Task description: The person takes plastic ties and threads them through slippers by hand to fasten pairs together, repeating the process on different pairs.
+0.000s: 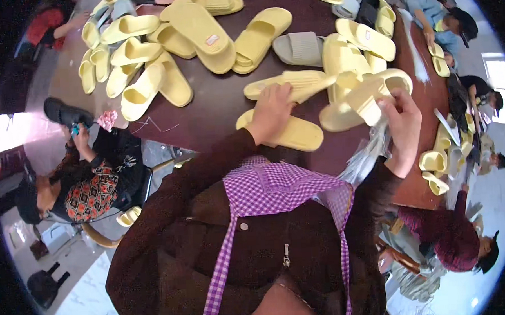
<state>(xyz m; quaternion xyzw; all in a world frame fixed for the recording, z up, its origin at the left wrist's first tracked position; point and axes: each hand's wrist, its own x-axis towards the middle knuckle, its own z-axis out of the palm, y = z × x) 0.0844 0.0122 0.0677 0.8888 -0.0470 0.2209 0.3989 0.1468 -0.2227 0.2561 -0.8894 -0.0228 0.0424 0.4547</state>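
Fingers curled, my left hand (272, 113) is at the near edge of a yellow slipper (311, 86) turned partly on its side. Under that palm another yellow slipper (299, 134) lies on the table. My right hand (404, 124) pinches a raised yellow slipper (368, 99) at its strap, thumb in front. Clear plastic film (371, 155) hangs below the right hand, against my wrist; whether the fingers also grip it is hard to see. Just beyond the held slipper, more yellow slippers (338, 55) are heaped together.
The dark red table (205, 117) carries several yellow slippers (202, 36) and a grey slipper (299, 48) farther back. A seated person (90, 176) is at the left; other people (446, 22) work along the right side, near another pile of slippers (436, 159).
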